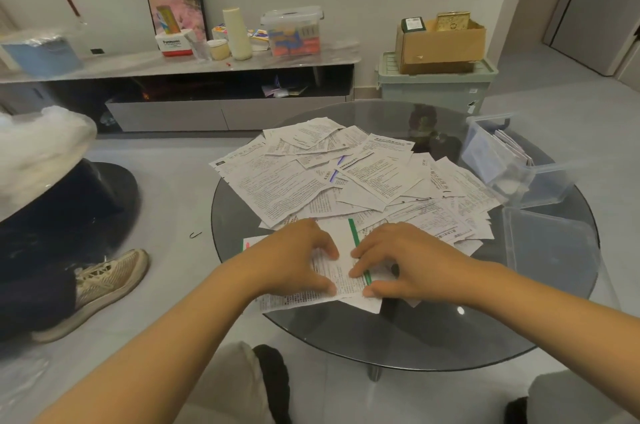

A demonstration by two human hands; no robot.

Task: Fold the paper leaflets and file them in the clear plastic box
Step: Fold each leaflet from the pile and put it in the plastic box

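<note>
Both hands bend over a white printed leaflet with a green stripe [341, 271] at the near edge of the round dark glass table [433, 337]. The left hand [298, 260] pinches it with curled fingers; the right hand [398, 264] does likewise. A heap of unfolded white leaflets [346, 177] lies just behind, the clear plastic box [512, 160] at far right, its flat lid [550, 247] beside.
</note>
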